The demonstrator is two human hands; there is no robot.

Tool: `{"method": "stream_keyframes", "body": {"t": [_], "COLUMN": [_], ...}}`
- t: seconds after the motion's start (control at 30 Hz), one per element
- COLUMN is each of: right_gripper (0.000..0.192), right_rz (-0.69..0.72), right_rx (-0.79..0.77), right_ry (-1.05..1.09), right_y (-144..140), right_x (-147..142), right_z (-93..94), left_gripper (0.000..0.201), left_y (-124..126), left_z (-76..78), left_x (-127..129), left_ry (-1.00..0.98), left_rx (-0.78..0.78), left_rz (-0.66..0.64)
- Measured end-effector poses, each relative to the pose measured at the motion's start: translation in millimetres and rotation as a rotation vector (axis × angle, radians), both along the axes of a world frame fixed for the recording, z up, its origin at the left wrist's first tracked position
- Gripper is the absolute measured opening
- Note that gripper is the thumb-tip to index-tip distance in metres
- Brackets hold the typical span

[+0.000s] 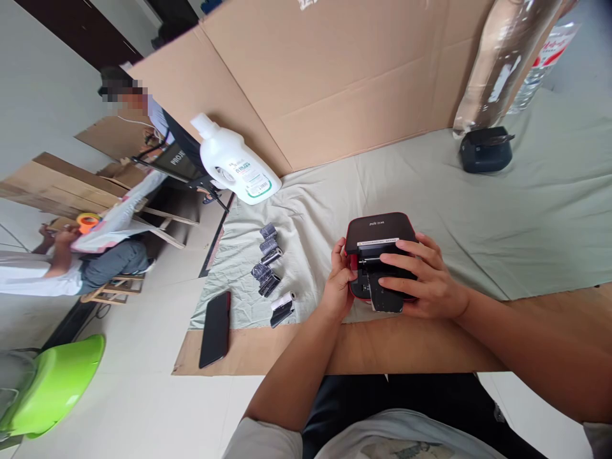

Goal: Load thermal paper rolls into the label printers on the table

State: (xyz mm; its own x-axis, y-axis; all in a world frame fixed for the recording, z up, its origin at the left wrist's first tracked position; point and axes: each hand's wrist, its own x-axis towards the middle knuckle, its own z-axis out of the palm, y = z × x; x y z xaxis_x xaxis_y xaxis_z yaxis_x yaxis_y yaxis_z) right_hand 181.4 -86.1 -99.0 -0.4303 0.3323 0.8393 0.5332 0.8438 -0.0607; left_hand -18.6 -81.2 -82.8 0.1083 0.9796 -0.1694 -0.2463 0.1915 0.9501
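A small black receipt printer (380, 229) with a red edge sits on the cloth in front of me, white lettering on its top. Its front slot shows a thin metal bar, and a dark flap or strip (386, 299) hangs over the front edge. My left hand (339, 284) is closed on the printer's left side, thumb at the slot's corner. From the right, my right hand (425, 277) grips it, fingers stretched across the slot and strip. Left of it lie several dark-wrapped paper rolls (269, 247) and one white roll (285, 299) with dark wrapping partly off.
A black phone (215, 329) lies at the left front edge. Behind stand a white detergent bottle (239, 162), a cardboard wall (344, 76) and a dark device (486, 150). A water bottle (538, 73) is at far right. Other people sit left, near a green basin (62, 386).
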Motion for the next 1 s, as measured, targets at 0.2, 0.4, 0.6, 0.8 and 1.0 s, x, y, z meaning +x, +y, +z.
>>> {"method": "stream_keyframes", "body": {"t": [0.2,0.4,0.6,0.8,1.0], "right_gripper": [0.025,0.030,0.037,0.052,0.056], "right_rz": [0.129,0.209,0.209,0.226,0.217], "right_rx": [0.024,-0.042,-0.010,-0.001,-0.019], "right_ry": [-0.011,0.032,0.054,0.095,0.120], "right_y": [3.3,4.5,1.6,3.0,6.1], "right_x": [-0.9,1.5,5.6,9.4,12.2], "right_z": [0.1,-3.0,-1.9,3.4,-0.7], "left_gripper": [0.070,0.039,0.021,0.017,0.021], "left_y": [1.6,14.8,44.4,63.8,64.8], "left_z": [1.1,28.5,54.0,56.5,56.5], "left_x": [-4.8,-11.0,18.1,46.5,48.4], "left_ry": [-0.023,0.519,1.078,1.559,1.662], "left_rx": [-0.012,0.334,0.525,0.496,0.539], "left_rz": [-0.015,0.093,-0.349,-0.670,-0.717]}}
